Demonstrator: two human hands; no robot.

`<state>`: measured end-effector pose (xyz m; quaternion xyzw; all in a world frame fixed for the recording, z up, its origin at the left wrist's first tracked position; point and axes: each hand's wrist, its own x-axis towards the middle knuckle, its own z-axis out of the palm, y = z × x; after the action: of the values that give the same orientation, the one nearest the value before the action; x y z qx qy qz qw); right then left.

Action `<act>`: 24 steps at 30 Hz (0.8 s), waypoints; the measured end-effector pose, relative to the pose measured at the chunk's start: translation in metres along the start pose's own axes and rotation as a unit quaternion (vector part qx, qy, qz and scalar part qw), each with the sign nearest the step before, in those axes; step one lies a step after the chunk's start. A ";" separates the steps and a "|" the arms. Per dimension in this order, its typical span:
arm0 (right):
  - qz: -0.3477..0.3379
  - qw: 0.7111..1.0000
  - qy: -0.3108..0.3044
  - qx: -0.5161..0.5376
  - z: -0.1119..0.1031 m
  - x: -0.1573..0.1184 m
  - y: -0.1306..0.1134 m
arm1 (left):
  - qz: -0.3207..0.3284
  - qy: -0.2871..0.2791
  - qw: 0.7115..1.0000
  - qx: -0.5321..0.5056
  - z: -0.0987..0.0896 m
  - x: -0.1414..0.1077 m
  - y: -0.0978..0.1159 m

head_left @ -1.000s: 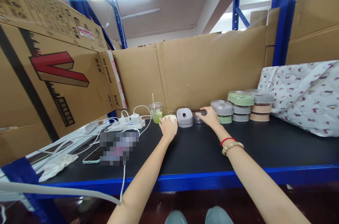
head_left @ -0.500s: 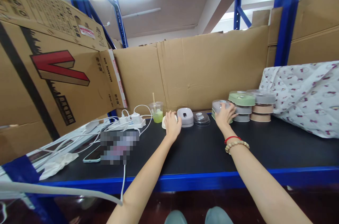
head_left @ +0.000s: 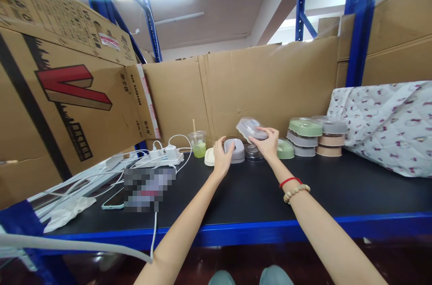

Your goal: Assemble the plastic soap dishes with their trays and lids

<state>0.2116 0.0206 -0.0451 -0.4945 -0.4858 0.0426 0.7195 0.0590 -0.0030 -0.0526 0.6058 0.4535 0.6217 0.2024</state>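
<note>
My right hand (head_left: 269, 142) pinches a greyish see-through plastic lid (head_left: 249, 129) by its right edge and holds it tilted above the black surface. My left hand (head_left: 222, 158) has its fingers apart, between a cream-coloured piece (head_left: 209, 157) and a lilac-grey plastic box (head_left: 238, 150). Its thumb is at the box's left side; whether it touches cannot be told. A clear lid (head_left: 253, 153) lies right of the box, below the raised one. Partly behind my right hand sits a low green box (head_left: 286, 150).
Stacked boxes in green, grey and tan (head_left: 305, 127) stand at the right, beside a quilted white patterned cloth (head_left: 384, 127). Toward the left are a cup of green drink (head_left: 199, 144), a power strip (head_left: 172, 155) with cables, and a phone (head_left: 114, 199). Cardboard (head_left: 270, 82) walls the back.
My right hand has lifted the greyish lid off the green box and carried it left. My left hand has shifted slightly right, off the cream-coloured piece and toward the lilac-grey box.
</note>
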 end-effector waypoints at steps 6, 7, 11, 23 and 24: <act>0.122 0.944 -0.255 0.172 0.030 -0.022 -0.005 | -0.183 -0.084 0.937 -0.284 0.004 0.004 0.003; 0.138 0.939 -0.262 0.175 0.031 -0.024 -0.005 | -0.191 -0.084 0.930 -0.303 0.003 0.005 0.004; 0.148 0.926 -0.291 0.191 0.030 -0.030 -0.010 | -0.216 -0.068 0.917 -0.328 -0.003 0.006 0.008; 0.086 0.993 -0.042 -0.068 0.012 -0.008 0.019 | -0.318 0.013 0.852 -0.416 -0.012 0.011 0.016; 0.074 0.990 -0.041 -0.111 0.010 -0.007 0.026 | -0.320 0.016 0.851 -0.416 -0.012 0.012 0.015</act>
<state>0.2121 0.0366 -0.0688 -0.6038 -0.4783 0.0620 0.6347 0.0495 -0.0047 -0.0317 0.2756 0.3242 0.6628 0.6161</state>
